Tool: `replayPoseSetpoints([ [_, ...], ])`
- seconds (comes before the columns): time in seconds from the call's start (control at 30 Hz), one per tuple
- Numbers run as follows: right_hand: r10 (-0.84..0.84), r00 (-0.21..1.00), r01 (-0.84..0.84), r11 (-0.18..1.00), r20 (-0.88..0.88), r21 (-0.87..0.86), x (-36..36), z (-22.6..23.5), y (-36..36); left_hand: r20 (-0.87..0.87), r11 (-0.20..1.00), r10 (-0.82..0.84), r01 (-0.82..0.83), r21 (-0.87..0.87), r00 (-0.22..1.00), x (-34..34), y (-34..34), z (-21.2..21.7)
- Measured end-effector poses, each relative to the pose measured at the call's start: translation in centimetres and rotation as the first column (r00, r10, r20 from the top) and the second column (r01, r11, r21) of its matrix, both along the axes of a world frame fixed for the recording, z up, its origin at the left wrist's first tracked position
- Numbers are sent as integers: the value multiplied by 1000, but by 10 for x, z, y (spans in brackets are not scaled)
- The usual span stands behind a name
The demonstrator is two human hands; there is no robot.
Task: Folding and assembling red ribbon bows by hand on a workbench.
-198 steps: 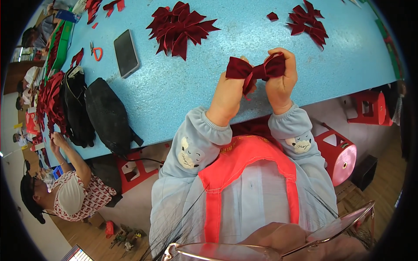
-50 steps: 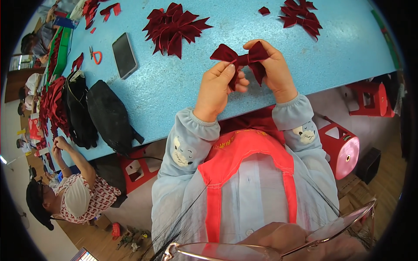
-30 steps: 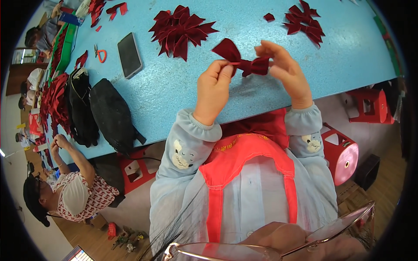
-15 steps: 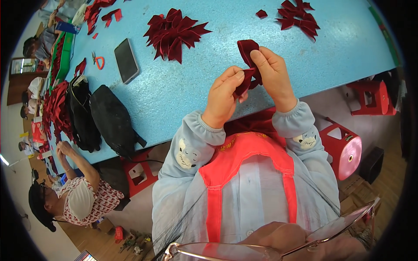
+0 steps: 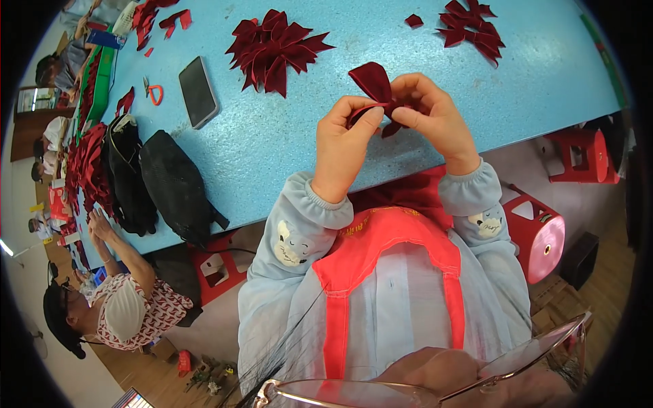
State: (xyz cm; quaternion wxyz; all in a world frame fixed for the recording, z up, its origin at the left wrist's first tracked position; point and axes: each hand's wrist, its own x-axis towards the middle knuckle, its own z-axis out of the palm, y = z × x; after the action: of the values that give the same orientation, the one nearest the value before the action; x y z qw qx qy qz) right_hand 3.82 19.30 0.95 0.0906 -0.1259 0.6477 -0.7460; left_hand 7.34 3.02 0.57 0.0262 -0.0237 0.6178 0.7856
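Note:
A dark red velvet bow (image 5: pixel 372 81) is held above the near edge of the table between my two hands. My left hand (image 5: pixel 345 132) pinches its left side with thumb and fingertips. On the right, my right hand (image 5: pixel 435 119) is closed around its middle and hides part of it; one loop stands up and a tail shows below. Beyond my hands lies a pile of dark red bows (image 5: pixel 273 51), with a smaller group of bows (image 5: pixel 471 30) to its right. A small velvet scrap (image 5: pixel 413 21) rests between them.
On the blue table (image 5: pixel 258 149) to the left are a phone (image 5: pixel 198 93), orange-handled scissors (image 5: pixel 155 95) and two black bags (image 5: pixel 178 183). Beyond them are a heap of red ribbon (image 5: pixel 88 166) and a green tray (image 5: pixel 102 81). A co-worker (image 5: pixel 129 299) sits at left. Red stools (image 5: pixel 537 234) stand at right.
My right hand has moved from the upper loop down to the bow's middle, its fingers now curled. The upper loop has swung left and opened wider.

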Motion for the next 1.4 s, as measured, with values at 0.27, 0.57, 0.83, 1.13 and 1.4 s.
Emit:
replayPoseSetpoints([
  [0.27,105,992,-100,992,-64,72,8,2,-3,112,944,57,-90,318,992,-1,12,-5],
  [0.57,93,995,-97,958,27,269,9,11,-4,-147,961,32,-71,-267,989,3,5,-13],
  [0.83,-81,976,129,962,-203,239,14,-8,-15,-6,999,3,-3,44,1000,-2,12,-9],
  [1.13,-126,992,125,991,5,47,10,1,-14,77,943,113,-132,304,991,-3,19,-10],
  [1.4,-28,956,122,944,293,-308,10,-18,-13,407,811,-23,-221,542,913,-1,23,4],
])
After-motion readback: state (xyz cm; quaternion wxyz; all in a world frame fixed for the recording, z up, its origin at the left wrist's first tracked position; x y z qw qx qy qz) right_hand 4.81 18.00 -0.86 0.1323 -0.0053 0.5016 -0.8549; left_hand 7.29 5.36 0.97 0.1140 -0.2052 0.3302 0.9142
